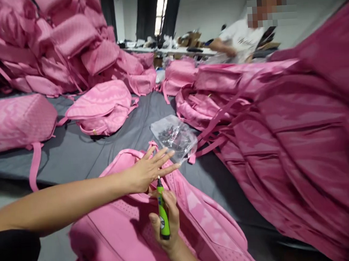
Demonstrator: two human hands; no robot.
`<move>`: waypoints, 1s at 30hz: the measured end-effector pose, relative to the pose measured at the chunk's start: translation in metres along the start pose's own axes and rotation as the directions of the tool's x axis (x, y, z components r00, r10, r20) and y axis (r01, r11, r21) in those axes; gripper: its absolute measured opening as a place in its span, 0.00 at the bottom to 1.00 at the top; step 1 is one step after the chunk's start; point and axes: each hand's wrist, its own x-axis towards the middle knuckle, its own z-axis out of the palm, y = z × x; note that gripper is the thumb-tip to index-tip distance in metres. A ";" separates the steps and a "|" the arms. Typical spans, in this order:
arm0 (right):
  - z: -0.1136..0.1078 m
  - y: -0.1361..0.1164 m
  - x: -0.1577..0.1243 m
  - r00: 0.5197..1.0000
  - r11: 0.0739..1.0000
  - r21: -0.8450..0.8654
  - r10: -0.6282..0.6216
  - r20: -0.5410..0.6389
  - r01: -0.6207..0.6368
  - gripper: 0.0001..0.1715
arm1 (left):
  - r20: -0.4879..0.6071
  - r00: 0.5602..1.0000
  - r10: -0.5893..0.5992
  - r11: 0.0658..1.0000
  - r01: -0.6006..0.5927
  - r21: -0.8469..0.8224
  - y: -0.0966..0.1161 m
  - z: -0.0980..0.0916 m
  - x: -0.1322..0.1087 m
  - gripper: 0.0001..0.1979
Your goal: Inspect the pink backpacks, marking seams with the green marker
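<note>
An unzipped pink backpack (121, 230) lies in front of me, its inside facing up. Across its top edge stretches my left hand (144, 171), open, with the fingers spread; whether it presses on the fabric I cannot tell. A small pink loop (152, 144) sticks up beside its fingers. My right hand (172, 220) is closed around a green pen-shaped tool (164, 218) with black ends. The tool stands nearly upright over the backpack's opening, its pale tip just below my left hand. A clear plastic bag (175, 136) with dark contents lies just past my left fingertips.
Pink backpacks are heaped at the back left (70, 38) and stacked high on the right (294, 139). Single backpacks (103, 107) lie on the grey-covered table (85, 158). Beyond them, a person in a white shirt (242, 37) stands by a cluttered white table (170, 51).
</note>
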 end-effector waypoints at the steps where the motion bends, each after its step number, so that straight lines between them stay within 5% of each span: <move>1: -0.001 0.000 -0.001 1.000 1.000 0.005 0.008 0.019 -0.008 0.29 | -0.016 1.000 -0.004 1.000 0.004 -0.002 0.000 0.005 -0.001 0.57; 15: 0.002 0.025 0.000 0.981 0.989 0.062 0.124 0.149 -0.134 0.33 | 0.075 0.996 -0.041 0.999 0.040 0.016 -0.018 0.014 0.001 0.43; 19: 0.003 0.031 0.007 0.979 0.995 0.018 0.095 0.178 -0.100 0.36 | 0.118 0.982 -0.145 0.989 0.145 0.006 -0.021 0.010 0.002 0.39; 25: 0.002 0.037 0.006 0.977 0.992 0.042 0.108 0.181 -0.118 0.34 | 0.255 0.957 -0.141 0.988 0.151 -0.018 -0.029 0.009 0.005 0.55; 30: 0.005 0.043 -0.003 0.977 0.985 0.075 0.139 0.159 -0.153 0.33 | 0.226 0.964 -0.141 0.990 0.141 0.016 -0.033 0.013 0.005 0.46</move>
